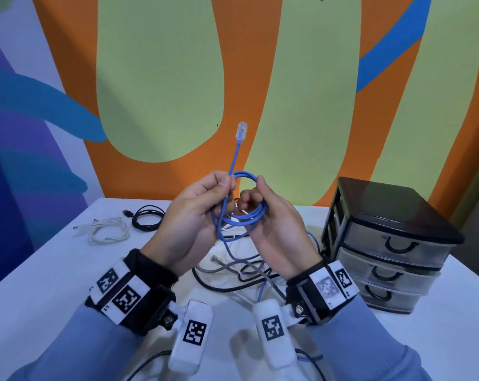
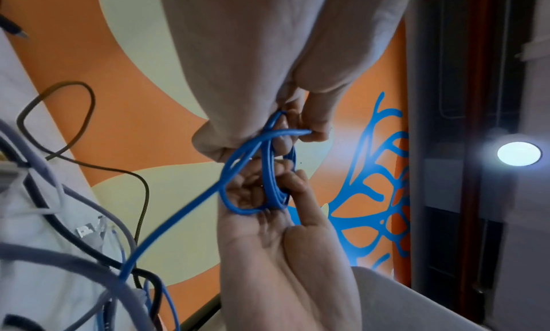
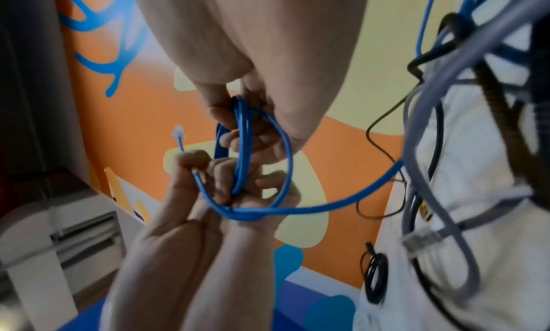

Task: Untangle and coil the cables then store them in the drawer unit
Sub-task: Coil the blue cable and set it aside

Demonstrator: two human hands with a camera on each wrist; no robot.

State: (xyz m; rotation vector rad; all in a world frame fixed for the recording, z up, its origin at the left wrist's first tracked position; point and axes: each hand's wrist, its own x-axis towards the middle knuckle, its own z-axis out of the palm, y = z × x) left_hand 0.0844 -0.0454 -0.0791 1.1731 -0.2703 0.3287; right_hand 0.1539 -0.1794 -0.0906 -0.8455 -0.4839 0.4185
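Observation:
A blue network cable [image 1: 246,218] is partly wound into a small coil, held in the air above the table by both hands. My left hand [image 1: 219,193] pinches the strand just below its clear plug [image 1: 241,130], which points up. My right hand [image 1: 253,200] grips the coil's loops with curled fingers. The left wrist view shows the coil [image 2: 253,183] passing between both hands, its tail running down to the table. From the right wrist, the loops [image 3: 244,148] sit in my right fingers [image 3: 253,134] and the plug [image 3: 178,132] juts past my left hand [image 3: 208,183]. The black drawer unit [image 1: 392,243] stands at the right, drawers closed.
Below my hands lies a tangle of grey, black and blue cables [image 1: 238,270] on the white table [image 1: 40,284]. A coiled white cable [image 1: 109,231] and a coiled black cable [image 1: 147,218] lie at the back left. A painted wall rises behind the table.

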